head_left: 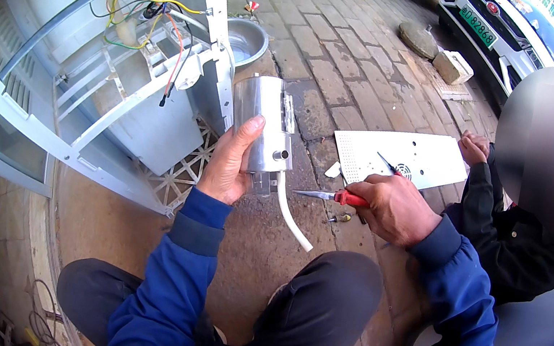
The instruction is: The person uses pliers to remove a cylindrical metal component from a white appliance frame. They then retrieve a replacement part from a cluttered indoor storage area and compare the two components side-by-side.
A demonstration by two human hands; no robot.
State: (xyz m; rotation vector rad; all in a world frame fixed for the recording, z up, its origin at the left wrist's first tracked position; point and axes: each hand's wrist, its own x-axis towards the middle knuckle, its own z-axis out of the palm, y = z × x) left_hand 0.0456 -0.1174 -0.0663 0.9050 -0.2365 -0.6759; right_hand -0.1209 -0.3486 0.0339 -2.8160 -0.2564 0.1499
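Note:
My left hand (225, 168) grips a shiny metal cylinder (262, 108) upright, with a short side spout and a cream hose (293, 227) curving down from its bottom. My right hand (399, 208) is closed on red-handled needle-nose pliers (349, 198), their tip pointing left beside the hose. Beyond my hands a perforated white panel (440, 164) lies on the paving, with a thin dark tool (386, 161) on it. A small yellow-handled item (339, 218) lies below the pliers.
An open white appliance frame (118, 139) with loose coloured wires fills the left. A metal basin (257, 49) stands behind it. At right a person (513, 249) in dark clothes crouches beside the panel. A car (511, 43), a round stone (416, 41) and a concrete block (453, 69) are behind.

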